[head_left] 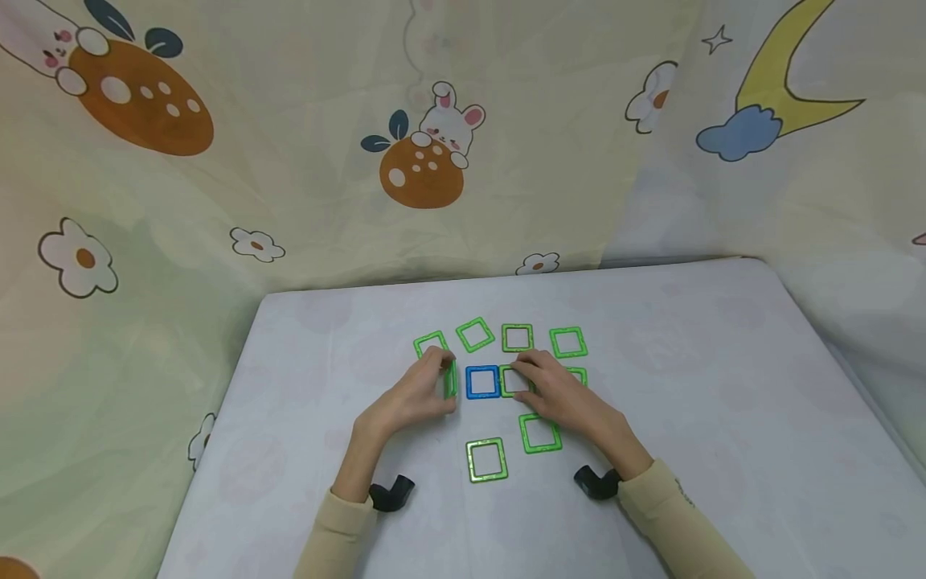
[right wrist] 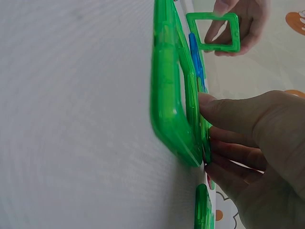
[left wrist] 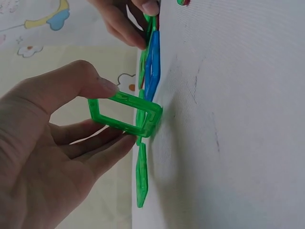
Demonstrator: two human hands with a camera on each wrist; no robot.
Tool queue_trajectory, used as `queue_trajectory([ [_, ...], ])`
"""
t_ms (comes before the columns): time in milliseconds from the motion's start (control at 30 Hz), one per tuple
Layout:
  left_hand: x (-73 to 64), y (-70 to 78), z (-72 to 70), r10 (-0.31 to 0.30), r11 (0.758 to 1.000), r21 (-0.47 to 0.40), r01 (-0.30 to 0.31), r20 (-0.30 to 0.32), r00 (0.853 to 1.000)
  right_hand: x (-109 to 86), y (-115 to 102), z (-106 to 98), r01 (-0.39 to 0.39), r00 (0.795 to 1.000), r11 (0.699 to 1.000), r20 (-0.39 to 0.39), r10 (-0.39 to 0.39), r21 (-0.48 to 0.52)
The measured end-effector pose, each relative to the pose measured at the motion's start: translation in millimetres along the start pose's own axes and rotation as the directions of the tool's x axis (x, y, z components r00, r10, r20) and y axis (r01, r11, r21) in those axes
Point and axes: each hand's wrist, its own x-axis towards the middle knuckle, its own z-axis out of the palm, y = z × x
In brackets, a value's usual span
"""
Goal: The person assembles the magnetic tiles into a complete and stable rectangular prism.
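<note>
Green square (head_left: pixel 452 379): stood upright, apart from the blue square (head_left: pixel 483 396), at its 9 o'clock.
Left hand (head_left: pixel 412 394): pinched it, thumb against fingers.
Right hand (head_left: pixel 560 390): pinched a second green square (head_left: pixel 502 382), touching blue at 3 o'clock.
Upper row (head_left: pixel 517 349): four green squares, 10 to 2 o'clock.
Lower pair (head_left: pixel 522 435): green, 4 and 6 o'clock.

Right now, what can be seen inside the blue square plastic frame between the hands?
Inside the blue square plastic frame, only the white tabletop shows. Whatever lies beneath its border is covered and cannot be seen.
</note>
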Motion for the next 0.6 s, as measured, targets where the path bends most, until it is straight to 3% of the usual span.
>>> queue_trajectory([
  [600,3.0,-1.4,-0.2,-0.014,0.998,-0.069,0.013,-0.012,1.000,1.0,-1.3,1.7,0.006,1.000,1.000,0.014,-0.006,0.017],
])
